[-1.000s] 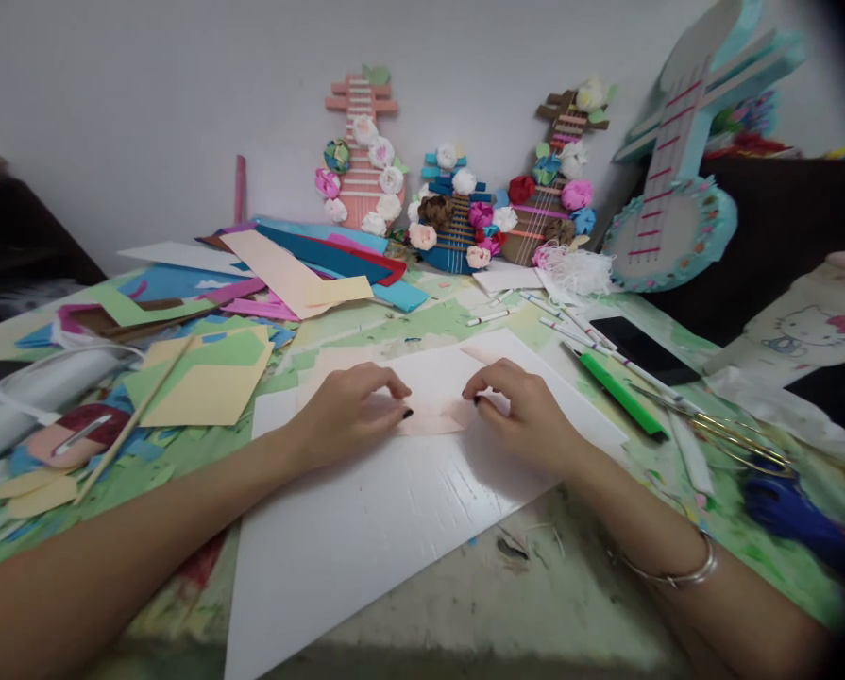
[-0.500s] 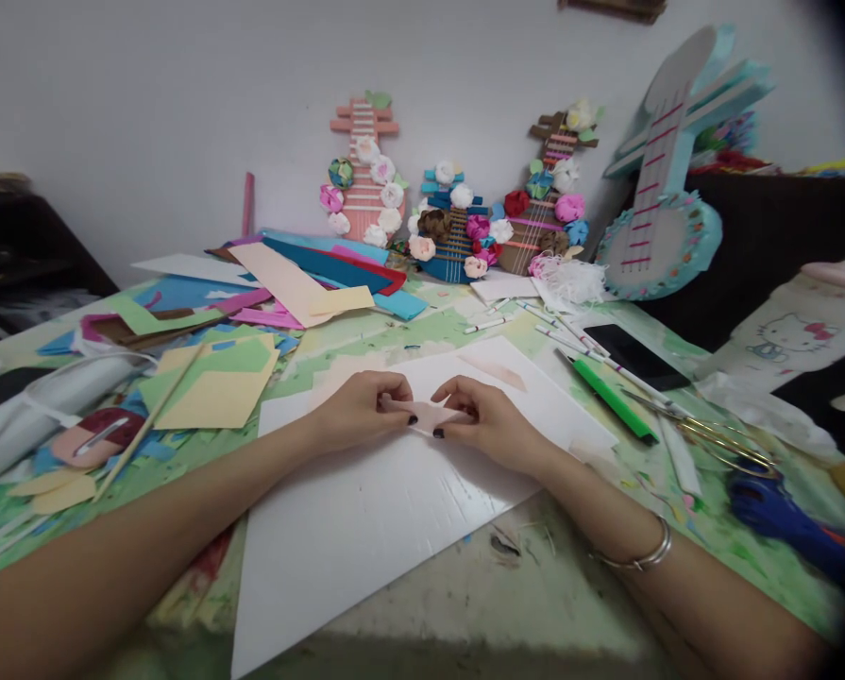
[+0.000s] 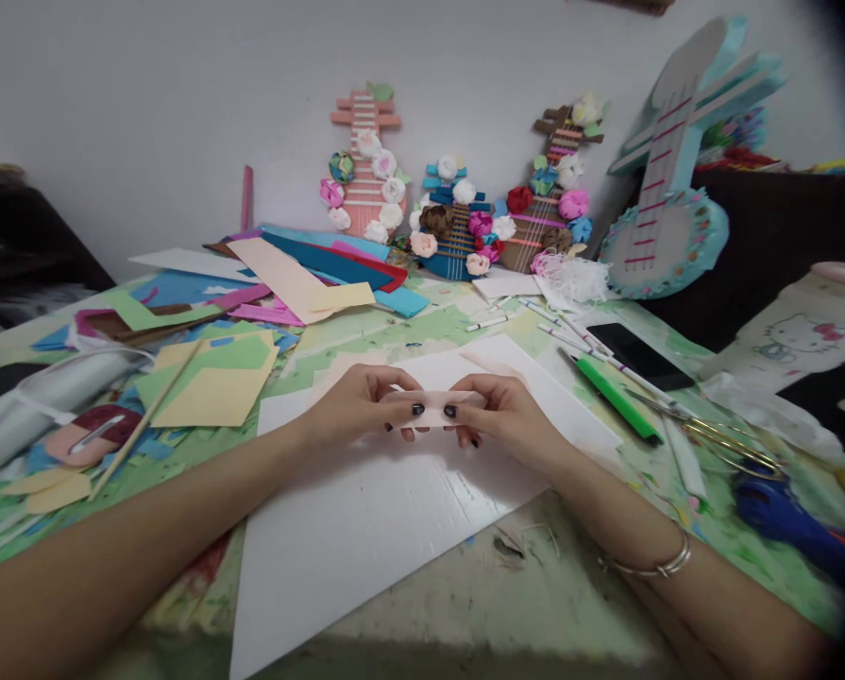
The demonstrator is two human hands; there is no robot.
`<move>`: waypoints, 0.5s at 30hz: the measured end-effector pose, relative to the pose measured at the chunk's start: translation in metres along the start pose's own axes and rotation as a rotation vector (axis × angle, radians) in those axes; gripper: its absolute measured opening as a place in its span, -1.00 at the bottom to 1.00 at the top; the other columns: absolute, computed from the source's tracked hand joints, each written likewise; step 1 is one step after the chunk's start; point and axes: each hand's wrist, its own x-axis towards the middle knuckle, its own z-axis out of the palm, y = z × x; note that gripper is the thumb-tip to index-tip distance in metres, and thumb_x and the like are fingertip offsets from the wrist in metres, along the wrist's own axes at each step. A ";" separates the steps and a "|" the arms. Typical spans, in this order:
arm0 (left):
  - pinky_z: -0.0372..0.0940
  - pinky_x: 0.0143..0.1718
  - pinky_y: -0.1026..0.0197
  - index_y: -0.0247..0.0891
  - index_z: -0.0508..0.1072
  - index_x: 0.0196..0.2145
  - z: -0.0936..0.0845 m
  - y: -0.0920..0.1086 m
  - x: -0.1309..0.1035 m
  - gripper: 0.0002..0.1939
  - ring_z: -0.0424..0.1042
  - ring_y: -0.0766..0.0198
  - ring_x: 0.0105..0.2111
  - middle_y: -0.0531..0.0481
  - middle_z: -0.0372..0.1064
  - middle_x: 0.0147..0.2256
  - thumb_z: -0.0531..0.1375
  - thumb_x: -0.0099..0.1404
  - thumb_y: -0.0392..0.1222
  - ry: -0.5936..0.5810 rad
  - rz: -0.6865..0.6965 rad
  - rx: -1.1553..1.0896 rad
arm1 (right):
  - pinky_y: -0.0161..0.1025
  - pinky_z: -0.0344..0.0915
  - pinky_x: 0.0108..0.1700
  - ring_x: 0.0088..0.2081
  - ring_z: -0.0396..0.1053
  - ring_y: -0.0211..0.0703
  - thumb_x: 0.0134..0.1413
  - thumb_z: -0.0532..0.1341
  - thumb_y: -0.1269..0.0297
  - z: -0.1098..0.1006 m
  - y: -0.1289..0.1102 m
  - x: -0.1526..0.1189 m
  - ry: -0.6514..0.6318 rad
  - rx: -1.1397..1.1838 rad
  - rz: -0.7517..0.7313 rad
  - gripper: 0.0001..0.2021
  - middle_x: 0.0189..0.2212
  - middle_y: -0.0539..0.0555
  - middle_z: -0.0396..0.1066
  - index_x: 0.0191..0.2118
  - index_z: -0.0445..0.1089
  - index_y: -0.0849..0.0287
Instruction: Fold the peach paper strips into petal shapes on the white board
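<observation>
A small pale pink paper strip [image 3: 434, 410] is stretched level between both hands, above a white board [image 3: 337, 529]. My left hand [image 3: 365, 404] pinches its left part, with the thumb in front and the fingers behind. On the right part, my right hand [image 3: 501, 412] has the same kind of pinch. The two thumb tips are a short gap apart, with pale paper showing between them. Another pale pink piece [image 3: 497, 365] lies on the board behind my right hand, which partly hides it.
Coloured paper [image 3: 273, 274] and a wooden stick [image 3: 145, 420] lie left. At right are a green cutter [image 3: 616, 399], a phone [image 3: 638, 356], gold-handled scissors [image 3: 730, 444] and a blue tool [image 3: 783, 515]. Flower-decorated paper instruments [image 3: 369, 189] stand against the wall.
The pink strip has turned so its flat face shows between the thumbs. Both hands have shifted slightly, and the thumbs now lie across its front with fingertips showing below.
</observation>
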 end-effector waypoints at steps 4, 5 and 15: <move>0.26 -0.46 0.34 -0.31 0.51 -0.30 0.000 -0.004 -0.001 -0.83 0.49 0.30 -0.47 0.00 0.48 -0.54 0.30 0.13 -0.21 0.024 -0.009 -0.166 | -0.39 0.15 -0.56 -0.61 0.30 -0.37 -0.10 0.29 0.34 -0.001 0.002 0.000 0.012 0.181 0.011 -0.88 -0.54 0.02 0.45 -0.36 0.43 0.23; 0.28 -0.44 0.32 -0.32 0.52 -0.30 0.000 -0.005 -0.001 -0.82 0.48 0.30 -0.46 -0.01 0.48 -0.52 0.31 0.11 -0.22 0.020 -0.004 -0.223 | -0.38 0.16 -0.55 -0.61 0.29 -0.38 -0.11 0.30 0.34 -0.001 0.003 0.000 0.015 0.239 0.024 -0.86 -0.53 0.03 0.45 -0.34 0.44 0.23; 0.27 -0.41 0.30 -0.29 0.58 -0.36 0.004 -0.004 -0.005 -0.84 0.41 0.35 -0.47 -0.04 0.48 -0.51 0.28 0.04 -0.37 -0.014 0.000 -0.516 | -0.35 0.13 -0.50 -0.62 0.19 -0.38 -0.17 0.24 0.46 -0.002 0.004 -0.002 0.030 0.477 0.032 -0.87 -0.72 -0.07 0.28 -0.39 0.48 0.21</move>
